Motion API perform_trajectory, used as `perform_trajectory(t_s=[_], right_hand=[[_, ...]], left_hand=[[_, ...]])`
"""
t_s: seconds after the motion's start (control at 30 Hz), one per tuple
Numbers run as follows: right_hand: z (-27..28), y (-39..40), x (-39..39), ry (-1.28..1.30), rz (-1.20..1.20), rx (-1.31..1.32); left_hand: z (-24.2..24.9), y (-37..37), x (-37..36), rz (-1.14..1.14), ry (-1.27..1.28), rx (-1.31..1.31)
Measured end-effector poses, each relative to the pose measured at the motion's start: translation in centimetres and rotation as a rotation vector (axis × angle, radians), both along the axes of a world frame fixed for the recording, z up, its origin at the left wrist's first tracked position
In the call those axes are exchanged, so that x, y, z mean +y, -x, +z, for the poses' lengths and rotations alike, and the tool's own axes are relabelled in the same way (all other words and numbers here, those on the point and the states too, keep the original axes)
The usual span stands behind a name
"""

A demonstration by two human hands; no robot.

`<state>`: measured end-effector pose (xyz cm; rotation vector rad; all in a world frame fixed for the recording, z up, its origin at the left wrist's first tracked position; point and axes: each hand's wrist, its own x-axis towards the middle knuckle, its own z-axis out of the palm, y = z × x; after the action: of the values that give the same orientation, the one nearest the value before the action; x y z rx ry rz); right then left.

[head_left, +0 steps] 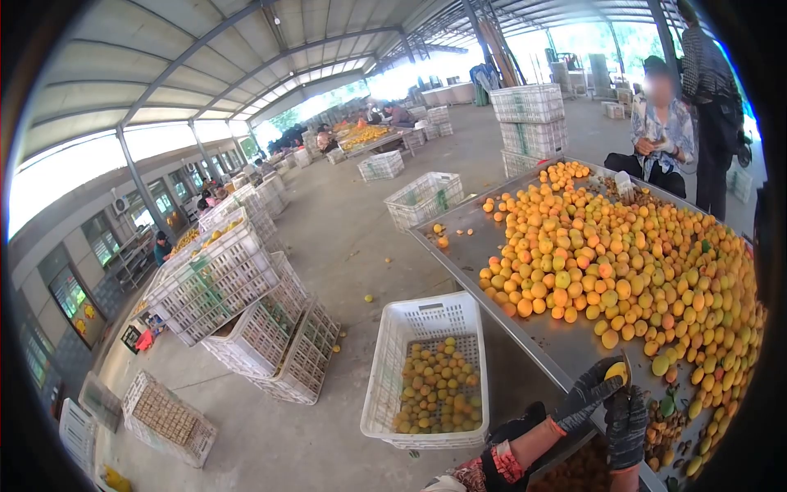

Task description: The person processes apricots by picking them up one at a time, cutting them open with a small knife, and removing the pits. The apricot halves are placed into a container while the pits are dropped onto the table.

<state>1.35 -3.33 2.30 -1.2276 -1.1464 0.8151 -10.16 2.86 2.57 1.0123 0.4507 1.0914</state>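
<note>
In a dark grey glove, my left hand [584, 399] is closed around a yellow-orange apricot [616, 373] above the metal table's near edge. My right hand [627, 426], gloved the same way, is right beside it with its fingers wrapped. A thin blade, which looks like a small knife [627, 366], stands up from my right hand against the apricot; its handle is hidden. A big heap of apricots [607, 262] covers much of the table [512, 332]. Dark pits and scraps [662, 430] lie just right of my right hand.
A white crate [379, 373] with greenish apricots stands on the floor left of the table. Stacked crates [279, 328] rise farther left, with another crate stack [531, 123] behind the table. A person [656, 135] sits across the table, another stands beside them. More people work at distant tables.
</note>
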Motion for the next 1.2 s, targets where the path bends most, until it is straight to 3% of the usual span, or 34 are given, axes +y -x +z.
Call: perform_trajectory(t_s=[0.3,0.37,0.4,0.47,0.5,0.57,0.67,0.8,0.87,0.9,0.97,1.03,1.13,1.17,1.2], right_hand=[[-0.7,-1.5,-0.3,0.065,0.024,0.096],[-3.0,-3.3,0.4,0.183,0.083,0.363],[-3.2,-3.8,0.3,0.184,0.081,0.363],[-3.1,-4.4,-0.1,-0.102,0.043,-0.391],[-2.1,-4.3,-0.4,-0.101,0.043,-0.391],[1.6,-3.3,-1.2,0.212,0.141,0.133],[4.6,-3.2,-1.8,0.372,0.158,0.059],[2.6,-4.1,-1.2,0.404,0.104,0.092],[-1.2,-5.1,0.0,-0.264,0.081,-1.077],[-1.7,-4.2,-0.1,-0.377,-0.049,-1.033],[-2.0,-1.9,-0.3,-0.473,-0.217,-1.005],[-2.4,-0.6,0.1,0.070,0.023,0.290],[-2.6,-0.9,0.0,0.078,0.090,0.357],[-1.0,-1.3,-0.4,0.033,0.129,0.165],[-0.1,-1.7,-0.8,0.030,0.097,0.165]], left_hand=[[0.0,-0.3,-0.5,-0.048,-0.004,0.054],[0.0,-0.4,-0.6,-0.041,0.011,0.115],[0.0,-0.4,-0.6,-0.043,0.012,0.114],[-0.1,-0.5,-0.7,-0.041,0.014,0.105],[0.1,-0.4,-0.7,-0.041,0.015,0.105],[0.5,-0.1,-0.6,-0.101,-0.052,0.128],[-0.3,-0.9,-0.4,-0.125,-0.115,-0.024],[-1.1,-2.0,-0.5,-0.081,-0.180,0.035],[0.0,-2.3,-1.4,0.122,0.025,0.098],[0.1,-2.5,-1.5,0.073,0.023,0.094],[0.1,-2.7,-1.4,0.243,-0.027,0.190],[0.4,-2.4,-1.3,0.241,-0.070,0.241],[0.4,-1.7,-1.0,0.190,-0.086,0.329],[0.4,-1.4,-0.9,0.152,-0.057,0.368],[0.8,-1.0,-0.9,0.120,-0.063,0.367]])
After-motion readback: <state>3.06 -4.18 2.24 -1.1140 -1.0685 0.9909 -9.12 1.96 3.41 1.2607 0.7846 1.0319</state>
